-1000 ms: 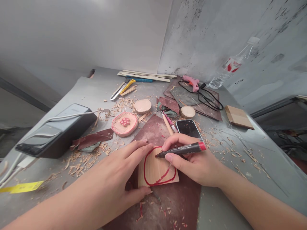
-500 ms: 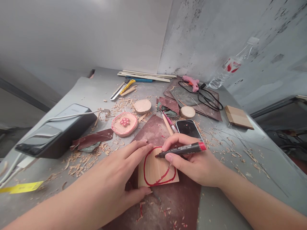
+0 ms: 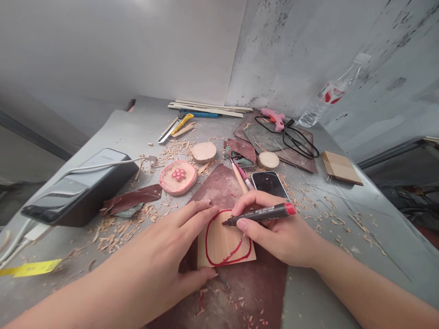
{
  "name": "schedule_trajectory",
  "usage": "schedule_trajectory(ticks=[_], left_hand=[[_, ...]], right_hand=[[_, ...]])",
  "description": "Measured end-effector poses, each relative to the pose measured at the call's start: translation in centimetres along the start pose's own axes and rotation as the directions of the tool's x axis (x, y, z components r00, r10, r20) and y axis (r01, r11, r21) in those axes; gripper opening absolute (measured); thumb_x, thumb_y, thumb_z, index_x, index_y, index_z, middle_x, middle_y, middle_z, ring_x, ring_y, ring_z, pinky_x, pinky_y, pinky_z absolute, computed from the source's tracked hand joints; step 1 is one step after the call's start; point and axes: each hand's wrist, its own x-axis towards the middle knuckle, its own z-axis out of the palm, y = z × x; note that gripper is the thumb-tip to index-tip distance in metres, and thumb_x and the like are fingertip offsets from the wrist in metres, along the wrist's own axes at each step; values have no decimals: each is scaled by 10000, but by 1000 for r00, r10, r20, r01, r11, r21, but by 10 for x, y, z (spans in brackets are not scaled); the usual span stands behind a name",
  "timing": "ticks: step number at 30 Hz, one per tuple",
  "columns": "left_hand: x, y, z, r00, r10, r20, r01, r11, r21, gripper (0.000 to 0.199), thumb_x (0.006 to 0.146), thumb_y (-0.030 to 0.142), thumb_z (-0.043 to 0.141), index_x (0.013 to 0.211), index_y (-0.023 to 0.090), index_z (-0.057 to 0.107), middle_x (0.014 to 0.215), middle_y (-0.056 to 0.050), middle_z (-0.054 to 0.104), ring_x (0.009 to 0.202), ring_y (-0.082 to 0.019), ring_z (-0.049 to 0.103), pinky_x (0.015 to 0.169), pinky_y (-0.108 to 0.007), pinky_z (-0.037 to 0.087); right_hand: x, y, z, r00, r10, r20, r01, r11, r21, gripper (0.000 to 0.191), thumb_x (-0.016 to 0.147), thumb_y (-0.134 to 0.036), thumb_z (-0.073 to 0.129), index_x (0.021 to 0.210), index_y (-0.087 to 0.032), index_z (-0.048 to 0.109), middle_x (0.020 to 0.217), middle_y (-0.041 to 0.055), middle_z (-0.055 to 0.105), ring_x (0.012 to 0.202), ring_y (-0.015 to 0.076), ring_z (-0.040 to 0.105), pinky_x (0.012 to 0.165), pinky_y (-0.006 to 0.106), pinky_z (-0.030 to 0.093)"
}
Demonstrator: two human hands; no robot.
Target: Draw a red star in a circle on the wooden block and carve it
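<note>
- Currently, my left hand (image 3: 180,233) is spread at the left side of the board (image 3: 219,242), thumb by its near corner, fingers by its far one.
- My right hand (image 3: 274,233) pinches the marker (image 3: 260,214) between thumb and fingers, its tip inside the red loop (image 3: 206,240); I can't tell whether it touches the wood.
- The board lies on brown sandpaper (image 3: 254,292) in front of me, on the desk (image 3: 318,297).
- A second red line cuts across the loop's lower right.
- Just beyond my right hand lies a phone (image 3: 269,182); beyond my left, a disc (image 3: 185,183) with a red flower (image 3: 179,174).
</note>
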Motion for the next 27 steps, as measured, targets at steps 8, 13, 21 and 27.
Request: schedule_trajectory(ticks=[8, 13, 21, 27], left_hand=[[0, 0, 0, 1000, -5, -5, 5, 1000, -3, 776, 984, 436, 803, 1703, 348, 523, 1779, -91, 609, 1497, -388, 722, 1210, -508, 653], [-1, -1, 0, 1000, -1, 4, 1, 1000, 15, 775, 998, 459, 786, 1711, 347, 503, 1785, -85, 602, 1506, -373, 716, 1224, -500, 645], [-1, 1, 0, 1000, -10, 0, 10, 1000, 17, 777, 996, 448, 787, 1709, 358, 491, 1796, -82, 587, 1480, -361, 736, 1230, -501, 643], [-1, 1, 0, 1000, -9, -9, 10, 999, 38, 803, 968, 424, 816, 1702, 354, 497, 1783, -74, 605, 1476, -354, 741, 1211, -491, 655]], right_hand=[[-2, -1, -3, 999, 35, -7, -35, 998, 43, 37, 1018, -257, 746, 1045, -254, 720, 861, -13, 733, 747, 175, 682, 683, 311, 556], [-3, -1, -3, 999, 47, -3, -47, 998, 44, 38, 1033, -271, 733, 1060, -255, 712, 890, -4, 726, 740, 176, 678, 652, 310, 525], [-3, 1, -1, 998, 56, -5, -56, 996, 68, 16, 1040, -259, 718, 1044, -246, 710, 884, -4, 710, 734, 166, 654, 650, 291, 545], [-1, 1, -1, 998, 69, -3, -69, 996, 50, 34, 1027, -274, 723, 1031, -241, 716, 896, 7, 725, 751, 176, 669, 651, 293, 561]])
